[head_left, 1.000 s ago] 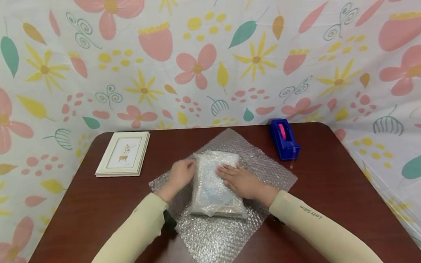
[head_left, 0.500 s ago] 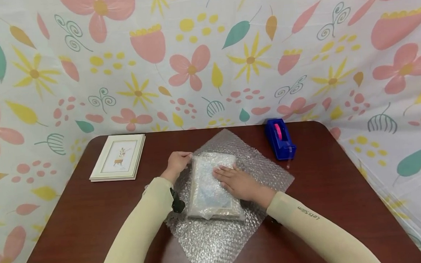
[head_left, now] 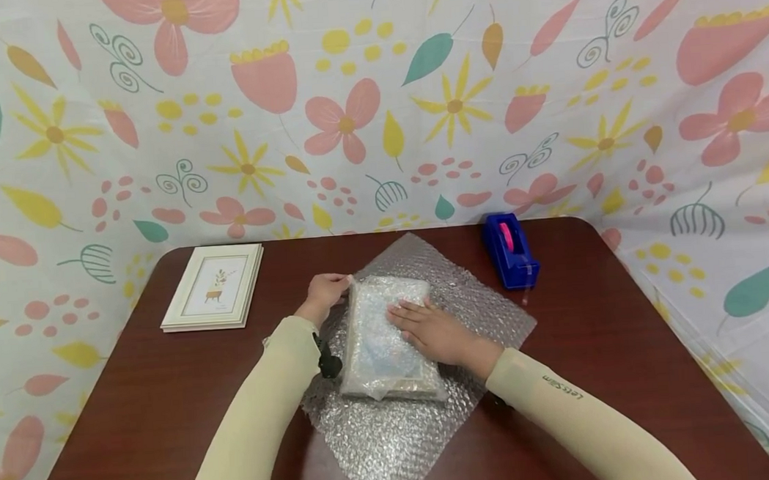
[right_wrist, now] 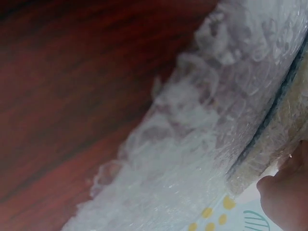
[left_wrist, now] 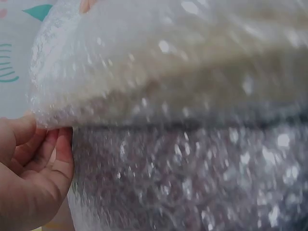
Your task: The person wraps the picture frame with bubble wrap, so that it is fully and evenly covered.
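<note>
A picture frame wrapped in bubble wrap (head_left: 375,358) lies flat on a larger bubble wrap sheet (head_left: 397,445), which is set diagonally on the table. Through the wrap a pale blue picture and a light brown edge show faintly. My left hand (head_left: 325,293) is at the bundle's far left corner. In the left wrist view that hand (left_wrist: 36,178) pinches the edge of the bubble wrap (left_wrist: 125,72) between thumb and fingers. My right hand (head_left: 433,331) rests on top of the bundle with its fingers extended. Only part of the right hand (right_wrist: 286,192) shows in the right wrist view.
A cream picture frame (head_left: 251,285) with a plant drawing lies at the table's far left. A blue tape dispenser (head_left: 514,261) with a pink core stands at the far right. Behind the dark red table (head_left: 604,373) hangs a flowered cloth (head_left: 376,101).
My left hand has moved forward along the bundle's left side to its far left corner and grips the wrap there. The right hand stays on top. The head view has shifted slightly.
</note>
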`<state>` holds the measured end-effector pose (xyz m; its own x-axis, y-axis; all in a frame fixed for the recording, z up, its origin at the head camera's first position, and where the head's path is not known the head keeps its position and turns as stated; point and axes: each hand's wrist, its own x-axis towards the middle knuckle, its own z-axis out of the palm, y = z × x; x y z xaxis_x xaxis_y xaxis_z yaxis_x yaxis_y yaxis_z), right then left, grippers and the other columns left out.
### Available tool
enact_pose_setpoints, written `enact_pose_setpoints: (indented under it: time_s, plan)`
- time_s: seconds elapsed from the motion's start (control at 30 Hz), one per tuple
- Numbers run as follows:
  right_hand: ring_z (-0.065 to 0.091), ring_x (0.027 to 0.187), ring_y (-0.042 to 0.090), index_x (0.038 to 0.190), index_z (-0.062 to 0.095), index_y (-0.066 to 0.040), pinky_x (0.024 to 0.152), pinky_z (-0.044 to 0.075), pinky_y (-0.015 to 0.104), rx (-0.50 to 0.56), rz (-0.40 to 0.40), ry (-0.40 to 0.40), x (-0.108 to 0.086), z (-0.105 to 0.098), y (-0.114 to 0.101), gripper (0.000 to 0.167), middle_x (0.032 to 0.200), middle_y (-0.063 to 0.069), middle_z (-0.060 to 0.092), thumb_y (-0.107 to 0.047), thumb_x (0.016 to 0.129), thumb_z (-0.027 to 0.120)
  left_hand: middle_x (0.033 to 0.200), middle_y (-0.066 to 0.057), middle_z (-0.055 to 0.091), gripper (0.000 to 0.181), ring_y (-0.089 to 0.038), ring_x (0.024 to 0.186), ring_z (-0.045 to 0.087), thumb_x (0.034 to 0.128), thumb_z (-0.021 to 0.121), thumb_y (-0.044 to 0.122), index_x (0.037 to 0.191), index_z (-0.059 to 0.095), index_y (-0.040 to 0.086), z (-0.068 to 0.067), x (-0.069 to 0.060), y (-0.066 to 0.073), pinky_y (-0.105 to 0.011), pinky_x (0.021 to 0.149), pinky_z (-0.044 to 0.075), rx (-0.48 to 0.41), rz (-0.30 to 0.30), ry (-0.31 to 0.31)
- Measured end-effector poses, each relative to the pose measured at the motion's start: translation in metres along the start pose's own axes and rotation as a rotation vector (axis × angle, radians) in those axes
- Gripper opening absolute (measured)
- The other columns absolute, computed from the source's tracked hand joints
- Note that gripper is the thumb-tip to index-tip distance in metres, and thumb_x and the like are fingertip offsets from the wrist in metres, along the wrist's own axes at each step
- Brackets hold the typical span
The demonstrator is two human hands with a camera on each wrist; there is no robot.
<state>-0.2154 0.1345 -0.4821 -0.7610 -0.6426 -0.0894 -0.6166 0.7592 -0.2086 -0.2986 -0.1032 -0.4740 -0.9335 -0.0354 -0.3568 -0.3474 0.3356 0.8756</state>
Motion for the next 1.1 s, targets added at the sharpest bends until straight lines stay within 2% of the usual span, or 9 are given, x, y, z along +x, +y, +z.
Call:
enact_pose_setpoints:
  time_s: [0.2,0.33,0.43,0.5,0.6,0.7,0.87,0.93,1.1]
  plan:
    - [0.031,0.157,0.033,0.159,0.037,-0.011,0.127,0.021,0.062,0.004,0.006,-0.001,-0.001,-0.004,-0.003,0.051,0.167,0.008,0.035,-0.025,0.110,0.042,0.132,-0.021,0.063,0.036,-0.035,0.118,0.064,0.1071,0.055,0.026,0.128,0.066,-0.002,0.006,0.004,0.002,-0.046,0.102,0.055,0.103,0.033,0.031]
    - [0.030,0.157,0.032,0.159,0.037,-0.011,0.128,0.021,0.061,0.003,0.007,-0.006,0.000,-0.005,-0.004,0.051,0.168,0.008,0.035,-0.025,0.111,0.041,0.123,-0.020,0.068,0.035,-0.029,0.098,0.068,0.1064,0.056,0.027,0.122,0.069,-0.001,0.010,0.004,0.004,-0.043,0.091,0.058,0.193,0.056,0.094]
    - [0.031,0.157,0.032,0.159,0.037,-0.011,0.127,0.022,0.061,-0.002,0.007,-0.007,0.000,-0.004,-0.004,0.051,0.168,0.008,0.035,-0.025,0.111,0.041,0.119,-0.018,0.071,0.033,-0.024,0.087,0.066,0.1049,0.059,0.027,0.117,0.072,0.000,0.012,0.003,0.006,-0.040,0.083,0.057,0.209,0.060,0.136]
    - [0.031,0.157,0.032,0.159,0.037,-0.011,0.127,0.022,0.062,-0.006,0.009,-0.005,0.000,-0.003,-0.004,0.051,0.167,0.008,0.035,-0.025,0.111,0.041,0.119,-0.019,0.071,0.032,-0.026,0.088,0.067,0.1043,0.060,0.027,0.118,0.071,0.000,0.013,0.002,0.006,-0.040,0.083,0.057,0.198,0.072,0.149]
    - [0.031,0.157,0.032,0.159,0.037,-0.011,0.127,0.021,0.062,-0.002,0.016,-0.002,0.000,-0.002,-0.004,0.051,0.167,0.007,0.036,-0.026,0.111,0.041,0.122,-0.020,0.069,0.037,-0.031,0.100,0.067,0.1054,0.058,0.029,0.126,0.062,-0.001,0.013,-0.001,0.005,-0.043,0.089,0.056,0.194,0.097,0.158]
    - [0.031,0.157,0.032,0.159,0.037,-0.011,0.127,0.021,0.062,0.003,0.020,0.005,-0.002,-0.001,-0.003,0.051,0.167,0.007,0.036,-0.026,0.111,0.041,0.123,-0.022,0.065,0.039,-0.034,0.106,0.064,0.1069,0.054,0.030,0.129,0.055,-0.001,0.014,-0.007,0.005,-0.046,0.092,0.054,0.219,0.150,0.153]
    - [0.032,0.157,0.032,0.159,0.038,-0.011,0.127,0.021,0.062,0.003,0.020,0.015,-0.003,-0.002,-0.004,0.051,0.167,0.008,0.036,-0.025,0.111,0.042,0.110,-0.021,0.064,0.028,-0.027,0.088,0.057,0.1073,0.053,0.022,0.116,0.063,-0.004,0.014,-0.015,0.006,-0.041,0.083,0.050,0.337,0.285,0.113]
    - [0.032,0.156,0.033,0.159,0.038,-0.010,0.127,0.021,0.062,0.003,0.019,0.017,-0.003,-0.003,-0.005,0.051,0.167,0.008,0.037,-0.025,0.110,0.042,0.109,-0.021,0.065,0.027,-0.026,0.087,0.057,0.1073,0.052,0.018,0.115,0.066,-0.004,0.014,-0.017,0.007,-0.041,0.082,0.051,0.368,0.312,0.093]
    - [0.033,0.156,0.032,0.158,0.039,-0.010,0.127,0.022,0.061,-0.005,0.007,0.029,-0.003,-0.003,-0.005,0.050,0.166,0.008,0.038,-0.025,0.110,0.042,0.125,-0.021,0.065,0.032,-0.034,0.109,0.064,0.1064,0.054,0.020,0.125,0.069,-0.001,0.015,-0.023,0.007,-0.046,0.095,0.055,0.414,0.323,0.078]
